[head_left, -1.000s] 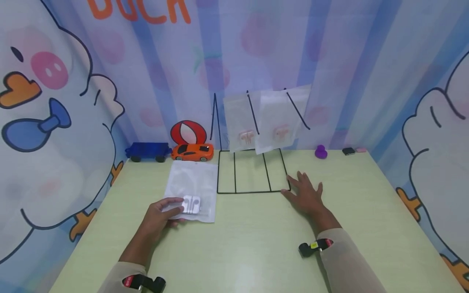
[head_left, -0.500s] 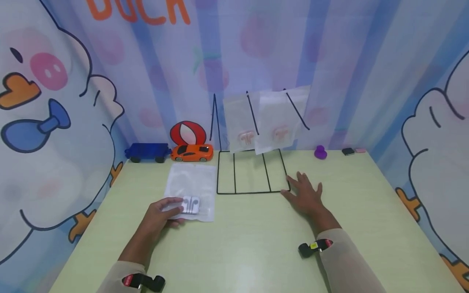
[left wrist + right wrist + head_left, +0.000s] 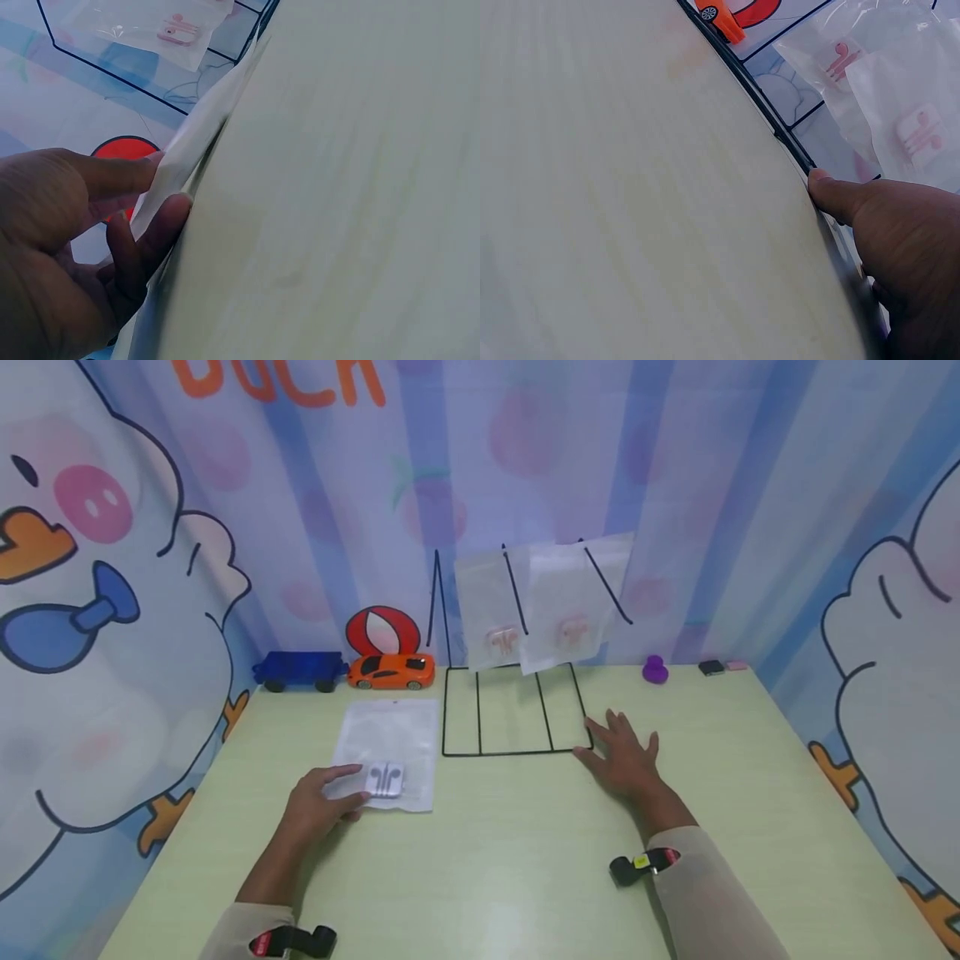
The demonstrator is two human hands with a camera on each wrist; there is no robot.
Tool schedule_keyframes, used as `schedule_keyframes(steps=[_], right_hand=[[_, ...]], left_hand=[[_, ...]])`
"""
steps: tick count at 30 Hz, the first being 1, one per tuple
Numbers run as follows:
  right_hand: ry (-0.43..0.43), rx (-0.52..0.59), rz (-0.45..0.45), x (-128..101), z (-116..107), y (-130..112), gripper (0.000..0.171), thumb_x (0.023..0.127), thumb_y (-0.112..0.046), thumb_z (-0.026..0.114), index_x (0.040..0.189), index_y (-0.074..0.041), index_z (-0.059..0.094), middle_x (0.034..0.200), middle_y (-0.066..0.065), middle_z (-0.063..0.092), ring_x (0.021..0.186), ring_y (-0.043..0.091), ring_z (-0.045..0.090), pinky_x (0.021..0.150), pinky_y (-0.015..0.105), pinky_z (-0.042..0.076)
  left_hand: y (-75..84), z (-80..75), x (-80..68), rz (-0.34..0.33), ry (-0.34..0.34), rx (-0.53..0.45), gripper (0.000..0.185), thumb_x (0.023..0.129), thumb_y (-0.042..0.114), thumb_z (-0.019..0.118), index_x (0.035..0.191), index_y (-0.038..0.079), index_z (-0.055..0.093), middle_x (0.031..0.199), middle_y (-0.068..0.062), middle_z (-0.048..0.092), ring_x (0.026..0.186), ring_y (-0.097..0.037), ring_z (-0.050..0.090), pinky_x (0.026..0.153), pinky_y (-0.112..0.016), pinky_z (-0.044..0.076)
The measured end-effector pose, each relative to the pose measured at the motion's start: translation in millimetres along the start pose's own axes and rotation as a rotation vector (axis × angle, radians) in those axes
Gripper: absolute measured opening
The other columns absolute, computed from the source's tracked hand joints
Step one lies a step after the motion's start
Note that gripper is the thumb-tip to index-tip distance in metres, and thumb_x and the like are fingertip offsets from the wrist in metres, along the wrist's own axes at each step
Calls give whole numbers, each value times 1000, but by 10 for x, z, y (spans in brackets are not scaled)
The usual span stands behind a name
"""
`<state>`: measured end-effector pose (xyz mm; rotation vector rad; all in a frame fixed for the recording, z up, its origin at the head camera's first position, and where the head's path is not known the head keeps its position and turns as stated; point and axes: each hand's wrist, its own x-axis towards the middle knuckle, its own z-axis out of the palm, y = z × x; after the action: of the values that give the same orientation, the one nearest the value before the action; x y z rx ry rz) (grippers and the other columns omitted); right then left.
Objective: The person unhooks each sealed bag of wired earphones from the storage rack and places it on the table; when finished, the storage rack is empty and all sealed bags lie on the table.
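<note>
White bag (image 3: 390,745) lies on the table (image 3: 480,860), just beside the wire rack (image 3: 481,754), at its 9 o'clock. White box (image 3: 385,780) inside, earphone picture on it; no brand legible.

Left to right: orange letters (image 3: 277,383) on backdrop (image 3: 480,443) read "DUCK", tops cut off. Blue trailer (image 3: 300,669), between bag's 10 and 11. Left hand (image 3: 318,806) at bag's 8 o'clock: narrow grip, edge pinched. Orange car (image 3: 392,672) at bag's 12. Two hanging bags (image 3: 480,597) on rack, pink-printed earphone boxes (image 3: 502,643) within. Right hand (image 3: 622,758), rack base's 4 o'clock: spread wide, thumb on corner. Yellow sticker (image 3: 641,862) on wrist strap; writing too small. Purple toy (image 3: 655,671), hand's 1 o'clock.
</note>
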<state>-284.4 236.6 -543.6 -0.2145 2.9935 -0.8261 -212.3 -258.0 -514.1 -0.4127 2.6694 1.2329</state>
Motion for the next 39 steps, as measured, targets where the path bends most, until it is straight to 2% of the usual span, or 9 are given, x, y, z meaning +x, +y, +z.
schedule_keyframes(steps=[3,6,13,17,21,27,30,39], right_hand=[[0,-3,4,-3,-14,-8,72,110,-56,53,171,-18,39,182,25,16,170,48,6,125,84,-13],[0,-5,4,-3,-14,-12,72,111,-55,53,170,-18,39,182,25,15,170,48,6,125,84,-13],[-2,-1,6,-6,-14,-9,72,110,-54,55,170,-18,39,182,25,16,170,48,6,125,84,-13],[-5,-2,3,-6,-17,-5,72,110,-55,55,170,-19,39,182,24,16,170,48,6,125,84,-13],[-1,2,0,0,-14,-5,72,110,-55,55,170,-19,39,182,24,16,171,48,6,126,83,-13],[-3,9,6,-2,2,-11,72,110,-55,56,170,-19,40,182,24,16,171,47,5,126,83,-14],[2,3,4,-2,9,-9,72,110,-55,56,170,-19,40,182,24,17,171,47,6,126,83,-14],[2,10,0,-9,-19,-14,72,110,-55,56,170,-19,40,182,23,17,171,47,7,126,84,-12]], left_hand=[[5,5,-2,11,13,34,65,97,29,83,157,15,60,168,-28,41,150,-47,41,131,-69,29],[-1,21,9,13,29,78,67,98,31,82,158,15,59,166,-27,41,154,-49,39,131,-69,29],[25,25,-38,53,49,236,69,99,39,80,160,15,57,163,-31,43,151,-53,43,126,-71,36],[86,-36,-132,54,49,381,74,99,45,78,161,13,54,160,-34,45,144,-55,50,116,-71,46],[172,-111,-222,41,67,504,78,98,51,77,162,12,52,159,-34,46,132,-55,59,100,-66,56],[317,-135,-264,74,89,636,81,98,55,76,163,13,51,162,-34,42,111,-51,69,80,-58,62],[406,-88,-237,114,99,690,81,98,55,75,164,14,51,164,-33,40,112,-50,69,80,-59,62],[700,137,-95,192,149,756,85,97,61,72,166,18,48,168,-28,41,132,-50,58,97,-66,60]])
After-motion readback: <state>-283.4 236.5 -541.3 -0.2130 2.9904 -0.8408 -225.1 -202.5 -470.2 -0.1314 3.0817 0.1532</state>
